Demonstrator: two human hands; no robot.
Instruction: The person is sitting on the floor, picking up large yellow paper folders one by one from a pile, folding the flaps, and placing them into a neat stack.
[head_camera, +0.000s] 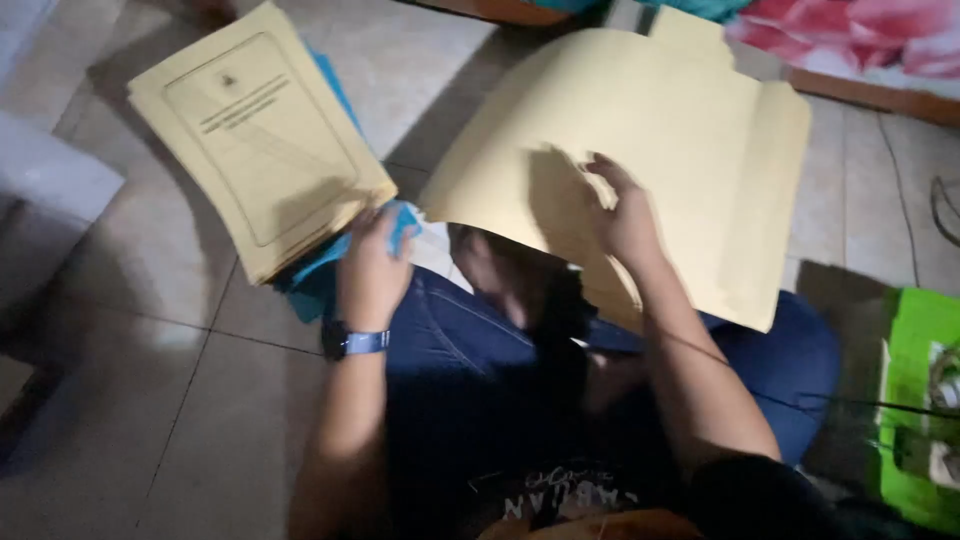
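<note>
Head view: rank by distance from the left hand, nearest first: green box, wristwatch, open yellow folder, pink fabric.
From the left hand:
1. Wristwatch, on that hand's own wrist, just below it.
2. Open yellow folder, to the right, under the right hand.
3. Pink fabric and green box, far right, top and bottom: too close to call.

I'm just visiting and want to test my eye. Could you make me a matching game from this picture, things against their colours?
Things:
1. open folder under the right hand
2. sheets below the printed stack, at the left hand
3. box at the right edge
4. trousers

Colours:
A. bright green
B. dark blue
C. pale yellow
D. turquoise

Pairs: 1-C, 2-D, 3-A, 4-B
</note>
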